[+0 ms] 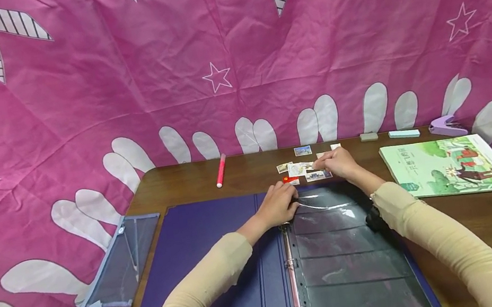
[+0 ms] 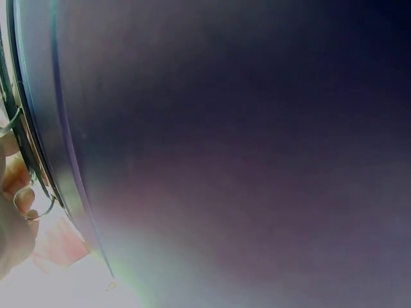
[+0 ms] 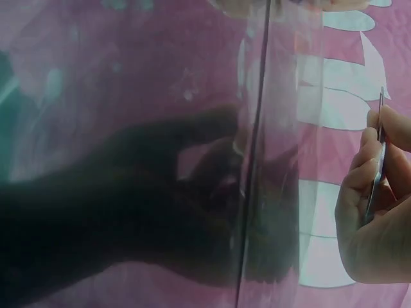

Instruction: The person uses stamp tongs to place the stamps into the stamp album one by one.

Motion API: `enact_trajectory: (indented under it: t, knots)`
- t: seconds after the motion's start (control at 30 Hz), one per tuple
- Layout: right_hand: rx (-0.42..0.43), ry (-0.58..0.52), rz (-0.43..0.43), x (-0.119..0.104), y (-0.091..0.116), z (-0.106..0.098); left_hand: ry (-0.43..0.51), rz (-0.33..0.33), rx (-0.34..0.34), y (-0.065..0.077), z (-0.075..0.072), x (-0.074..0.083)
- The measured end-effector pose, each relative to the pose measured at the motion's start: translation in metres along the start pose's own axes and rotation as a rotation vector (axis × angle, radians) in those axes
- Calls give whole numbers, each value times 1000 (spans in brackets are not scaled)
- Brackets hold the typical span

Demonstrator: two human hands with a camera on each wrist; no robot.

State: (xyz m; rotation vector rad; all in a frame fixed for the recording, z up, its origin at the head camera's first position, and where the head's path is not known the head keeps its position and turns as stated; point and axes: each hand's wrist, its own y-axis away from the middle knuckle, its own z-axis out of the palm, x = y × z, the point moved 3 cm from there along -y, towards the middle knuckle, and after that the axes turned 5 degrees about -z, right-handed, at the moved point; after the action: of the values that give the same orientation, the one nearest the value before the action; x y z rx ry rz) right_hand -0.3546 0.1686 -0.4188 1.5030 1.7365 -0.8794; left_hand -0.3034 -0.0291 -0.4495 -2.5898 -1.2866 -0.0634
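Note:
An open dark blue ring binder (image 1: 206,267) lies on the table, with a black-backed page of clear pockets (image 1: 348,269) on its right side. My left hand (image 1: 278,204) is at the page's top left corner, thumb and bent fingers at its edge; the exact contact is partly hidden. Beyond the binder, my right hand (image 1: 338,163) reaches over several small postage stamps (image 1: 297,169). In the right wrist view that hand pinches slim metal tweezers (image 3: 377,167), seen edge-on. Whether the tip touches a stamp cannot be made out.
A red marker (image 1: 221,171) lies at the back. On the left is a blue mesh zip pouch (image 1: 115,262). A green picture book (image 1: 451,166), a purple stapler-like tool (image 1: 447,126), a pale blue bar (image 1: 404,134) and a grey eraser-like block (image 1: 368,137) lie on the right.

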Motion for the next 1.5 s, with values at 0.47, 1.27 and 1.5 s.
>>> enact_trajectory:
  t: [0.47, 1.27, 1.5]
  knots:
    - [-51, 114, 147, 13, 5, 5, 204, -45, 47, -2, 4, -1]
    - [-327, 99, 92, 23, 6, -9, 398, -164, -94, -22, -7, -5]
    - [-444, 153, 1, 16, -1, -8, 404, -172, -122, -20, -11, -9]
